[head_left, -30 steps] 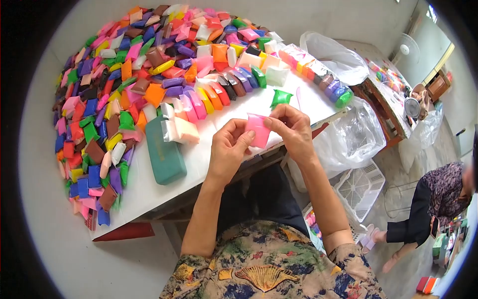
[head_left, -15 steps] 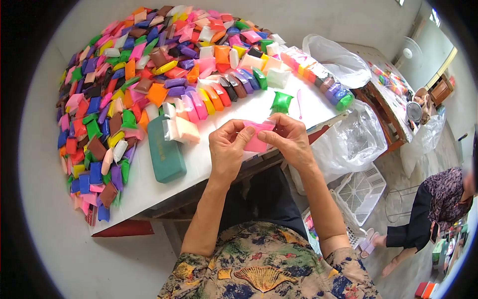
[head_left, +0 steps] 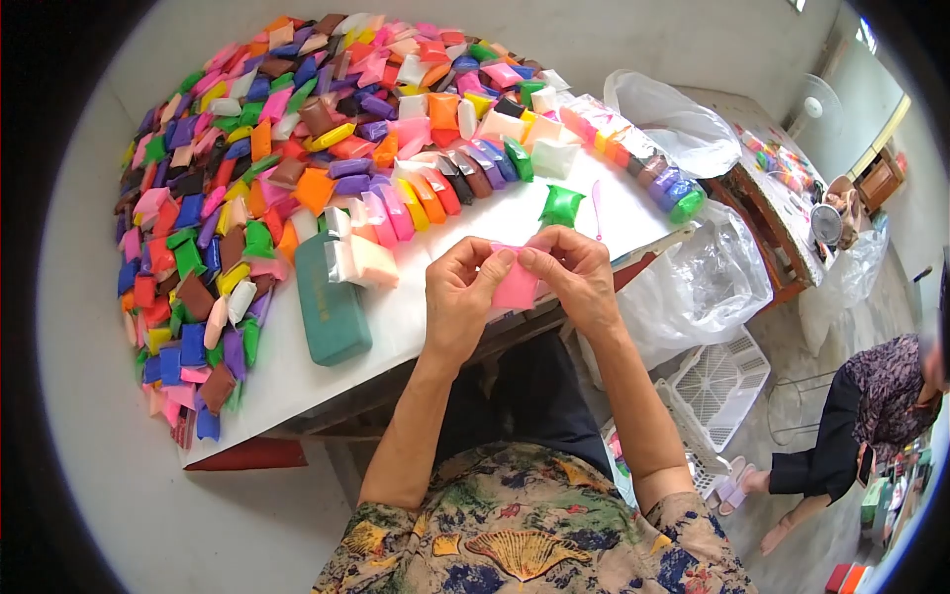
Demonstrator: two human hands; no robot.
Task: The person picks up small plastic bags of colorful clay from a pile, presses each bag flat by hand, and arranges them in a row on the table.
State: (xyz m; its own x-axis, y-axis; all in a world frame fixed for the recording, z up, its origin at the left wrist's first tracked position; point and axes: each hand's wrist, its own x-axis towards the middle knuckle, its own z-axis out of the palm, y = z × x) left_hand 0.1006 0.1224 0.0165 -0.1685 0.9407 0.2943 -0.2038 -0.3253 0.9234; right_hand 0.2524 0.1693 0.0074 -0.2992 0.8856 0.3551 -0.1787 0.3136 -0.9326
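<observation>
A small pink packet (head_left: 516, 288) hangs between my two hands at the table's front edge. My left hand (head_left: 463, 287) pinches its top edge on the left, thumb against fingers. On the other side my right hand (head_left: 571, 275) grips the same edge, with both thumbs close together. Just beyond my hands lies a green packet (head_left: 561, 205), beside a thin pink stick-like tool (head_left: 596, 210). To the left is a teal case (head_left: 331, 302), with pale peach packets (head_left: 368, 260) against it. A row of coloured packets (head_left: 428, 193) stands behind.
A large heap of coloured packets (head_left: 247, 198) covers the table's left and back. A clear bag of stacked coloured packets (head_left: 648, 163) lies at the right. Plastic bags (head_left: 703, 267) and white baskets (head_left: 717, 381) sit right of the table. Another person (head_left: 866, 416) is at far right.
My thumbs have come together at the top edge of the pink packet. My right thumb has moved up from the packet's face. The packet stays in both hands.
</observation>
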